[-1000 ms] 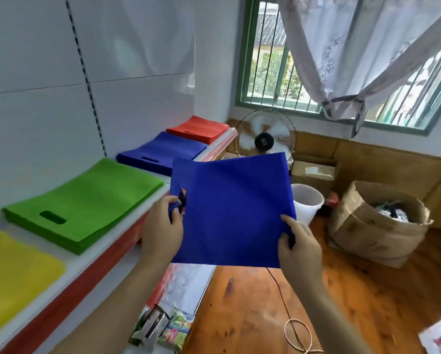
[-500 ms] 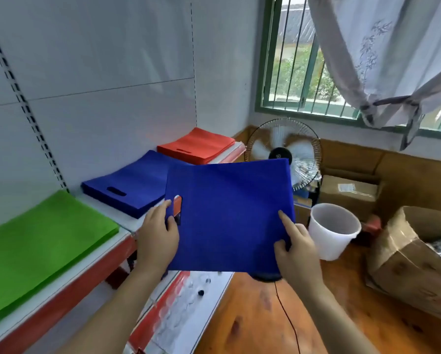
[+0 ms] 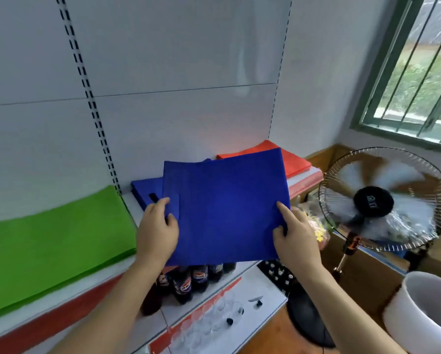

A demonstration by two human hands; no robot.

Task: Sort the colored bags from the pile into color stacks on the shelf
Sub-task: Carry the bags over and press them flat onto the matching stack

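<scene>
I hold a flat blue bag (image 3: 227, 210) with both hands, just above the shelf. My left hand (image 3: 156, 229) grips its left edge by the handle slot. My right hand (image 3: 295, 236) pinches its lower right corner. Underneath it lies the blue stack (image 3: 146, 191), mostly covered, with one handle slot showing. A green stack (image 3: 53, 238) lies to the left on the white shelf (image 3: 137, 267). A red stack (image 3: 295, 162) lies behind, at the shelf's right end.
A running fan (image 3: 383, 200) stands right of the shelf, close to the bag's right side. A white bucket (image 3: 424, 312) sits at the lower right. Cola bottles (image 3: 183, 282) and glasses stand on the lower shelf. The white back panel rises behind the stacks.
The view has turned left and closer to the shelf. The blue bag has moved forward and left, from beside the blue stack to over it. Both hands keep their grip.
</scene>
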